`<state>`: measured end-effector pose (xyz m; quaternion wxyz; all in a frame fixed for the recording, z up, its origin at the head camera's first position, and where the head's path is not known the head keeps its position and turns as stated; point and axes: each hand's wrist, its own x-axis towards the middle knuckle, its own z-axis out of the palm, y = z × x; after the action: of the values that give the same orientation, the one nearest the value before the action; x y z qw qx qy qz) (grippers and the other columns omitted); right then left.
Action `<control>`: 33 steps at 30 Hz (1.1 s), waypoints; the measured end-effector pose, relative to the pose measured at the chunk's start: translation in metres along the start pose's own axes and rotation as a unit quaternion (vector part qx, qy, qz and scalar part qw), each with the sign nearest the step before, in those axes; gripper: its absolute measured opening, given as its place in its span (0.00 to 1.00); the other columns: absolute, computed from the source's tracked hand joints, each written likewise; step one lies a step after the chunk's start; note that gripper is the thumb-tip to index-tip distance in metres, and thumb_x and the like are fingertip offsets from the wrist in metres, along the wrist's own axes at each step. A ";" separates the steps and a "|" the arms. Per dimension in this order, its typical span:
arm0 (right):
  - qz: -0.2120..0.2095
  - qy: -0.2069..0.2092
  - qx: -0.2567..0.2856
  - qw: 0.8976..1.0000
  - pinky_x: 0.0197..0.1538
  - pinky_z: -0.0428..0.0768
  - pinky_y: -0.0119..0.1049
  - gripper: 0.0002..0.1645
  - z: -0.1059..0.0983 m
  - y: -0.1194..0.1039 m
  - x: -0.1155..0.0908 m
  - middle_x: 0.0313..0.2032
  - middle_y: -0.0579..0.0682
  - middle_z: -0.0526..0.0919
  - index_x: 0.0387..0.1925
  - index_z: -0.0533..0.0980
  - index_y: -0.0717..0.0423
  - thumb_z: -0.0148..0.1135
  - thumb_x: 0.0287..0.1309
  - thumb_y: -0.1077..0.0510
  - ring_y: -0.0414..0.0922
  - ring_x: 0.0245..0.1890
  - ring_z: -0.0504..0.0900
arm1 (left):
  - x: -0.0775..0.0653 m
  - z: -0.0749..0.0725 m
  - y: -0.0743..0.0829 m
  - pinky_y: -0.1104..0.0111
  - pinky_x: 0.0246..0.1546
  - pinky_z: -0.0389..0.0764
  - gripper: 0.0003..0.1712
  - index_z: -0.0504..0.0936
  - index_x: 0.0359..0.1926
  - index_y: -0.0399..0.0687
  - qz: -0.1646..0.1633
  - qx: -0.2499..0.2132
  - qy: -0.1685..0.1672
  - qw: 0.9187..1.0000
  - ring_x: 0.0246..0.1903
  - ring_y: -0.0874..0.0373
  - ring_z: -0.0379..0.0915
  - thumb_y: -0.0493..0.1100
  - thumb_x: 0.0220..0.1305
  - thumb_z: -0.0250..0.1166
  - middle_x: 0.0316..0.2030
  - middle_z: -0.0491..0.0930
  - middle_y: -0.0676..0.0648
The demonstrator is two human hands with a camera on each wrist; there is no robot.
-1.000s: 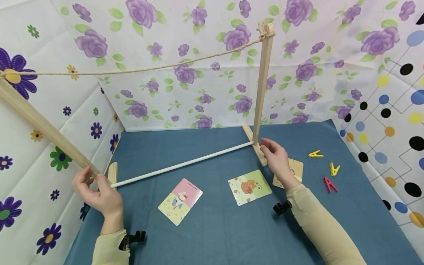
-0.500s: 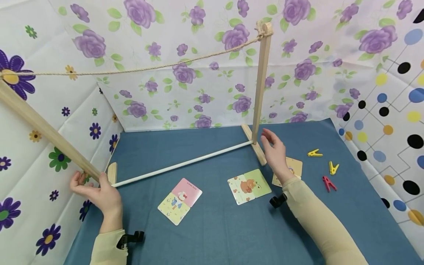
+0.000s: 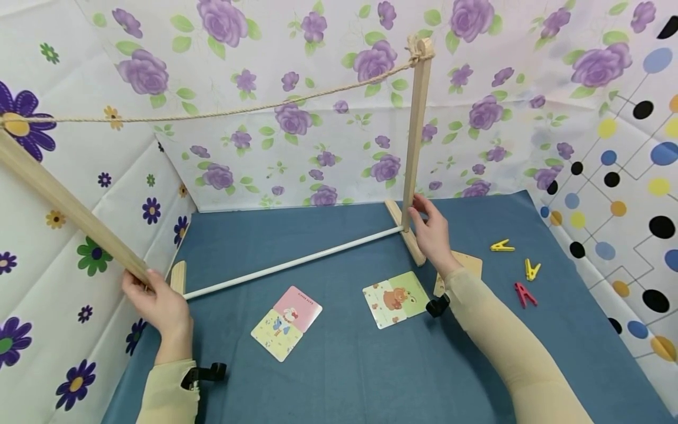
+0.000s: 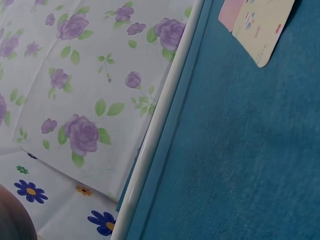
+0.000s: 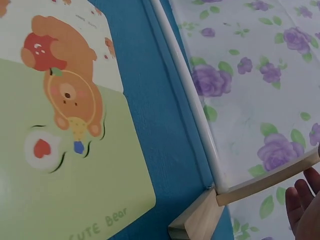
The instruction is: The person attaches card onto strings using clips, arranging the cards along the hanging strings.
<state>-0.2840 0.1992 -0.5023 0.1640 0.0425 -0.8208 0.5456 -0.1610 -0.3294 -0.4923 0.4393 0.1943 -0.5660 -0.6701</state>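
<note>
A small clothesline frame has two wooden posts, a twine line (image 3: 238,111) tied between their tops and a white rod (image 3: 296,261) joining their bases. My left hand (image 3: 161,309) holds the left wooden post (image 3: 74,209) low down, its fingers partly hidden behind the wood. In the left wrist view only a blurred bit of that hand shows, beside the white rod (image 4: 155,125). My right hand (image 3: 433,235) grips the right wooden post (image 3: 417,135) just above its foot (image 3: 415,248). The right wrist view shows its fingers (image 5: 302,192) against the post (image 5: 270,181).
A pink-and-yellow card (image 3: 286,324) and a bear card (image 3: 396,299) lie on the blue cloth (image 3: 328,377). Another card (image 3: 470,265) is partly under the right forearm. Two yellow clothespins (image 3: 502,245) and a red clothespin (image 3: 525,294) lie at right. Patterned sheets surround the cloth.
My right hand has moved up from beside the foot, come off briefly, and taken hold of the right post. The left hand's loose fingers have closed around the left post.
</note>
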 end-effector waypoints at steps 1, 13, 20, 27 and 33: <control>-0.003 -0.002 0.001 1.000 0.64 0.78 0.55 0.30 0.001 0.000 0.002 0.69 0.54 0.78 0.78 0.70 0.47 0.57 0.83 0.47 0.53 0.68 0.76 | 0.001 0.000 0.000 0.74 0.72 0.60 0.26 0.65 0.78 0.50 -0.007 0.002 0.001 1.000 0.75 0.60 0.58 0.40 0.85 0.52 0.76 0.64 0.49; -0.007 -0.041 -0.029 0.999 0.63 0.79 0.57 0.30 0.004 0.005 0.018 0.63 0.59 0.80 0.80 0.67 0.50 0.54 0.84 0.51 0.57 0.67 0.77 | 0.006 -0.006 0.000 0.75 0.69 0.64 0.23 0.76 0.74 0.46 -0.041 0.048 0.023 0.998 0.74 0.56 0.63 0.41 0.86 0.51 0.72 0.72 0.40; 0.013 -0.045 -0.040 0.998 0.64 0.78 0.59 0.27 0.004 0.007 0.022 0.62 0.60 0.81 0.77 0.71 0.51 0.54 0.84 0.51 0.58 0.66 0.78 | 0.008 -0.007 -0.006 0.70 0.70 0.67 0.21 0.79 0.71 0.42 -0.043 0.049 0.027 0.998 0.71 0.54 0.66 0.41 0.85 0.55 0.69 0.75 0.40; 0.020 -0.038 -0.033 0.999 0.64 0.78 0.58 0.27 0.003 0.008 0.024 0.60 0.61 0.82 0.76 0.72 0.54 0.56 0.83 0.50 0.58 0.63 0.79 | 0.009 -0.008 -0.008 0.67 0.69 0.69 0.20 0.82 0.68 0.41 -0.033 0.055 0.036 0.997 0.69 0.54 0.69 0.40 0.84 0.57 0.66 0.78 0.40; 0.022 -0.033 -0.035 0.999 0.63 0.79 0.58 0.27 0.003 0.009 0.025 0.59 0.62 0.83 0.74 0.73 0.56 0.56 0.83 0.51 0.59 0.62 0.80 | 0.009 -0.010 -0.007 0.65 0.68 0.71 0.18 0.85 0.65 0.40 -0.033 0.072 0.036 0.996 0.67 0.54 0.71 0.41 0.83 0.58 0.65 0.78 0.40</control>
<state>-0.3099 0.2031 -0.5032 0.1263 0.0368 -0.8449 0.5185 -0.1613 -0.3428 -0.4992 0.4216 0.2682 -0.5898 -0.6344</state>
